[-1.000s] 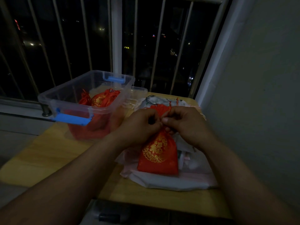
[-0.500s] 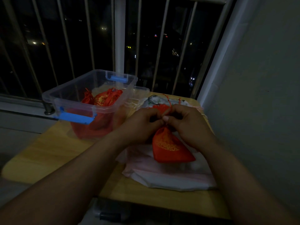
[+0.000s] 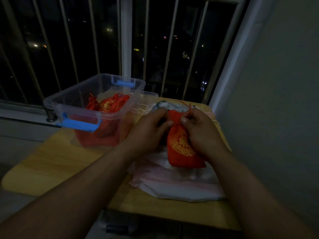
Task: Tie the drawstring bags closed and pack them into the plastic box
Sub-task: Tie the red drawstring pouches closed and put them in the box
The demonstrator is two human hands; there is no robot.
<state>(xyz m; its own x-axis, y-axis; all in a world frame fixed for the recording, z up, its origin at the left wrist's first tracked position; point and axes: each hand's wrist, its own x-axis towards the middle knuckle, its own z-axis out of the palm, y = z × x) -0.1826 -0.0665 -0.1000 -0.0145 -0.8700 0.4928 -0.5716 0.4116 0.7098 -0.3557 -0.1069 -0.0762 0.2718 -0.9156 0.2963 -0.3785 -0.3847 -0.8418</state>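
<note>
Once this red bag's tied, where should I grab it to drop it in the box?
Likely the cinched neck of the red bag, pinched from above: it is the narrowest part, the left hand and right hand grip there, and the plastic box is open-topped.

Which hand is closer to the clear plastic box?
Left. The left hand sits just right of the plastic box, near its wall; the right hand is farther right, beyond the red bag both pinch.
</note>
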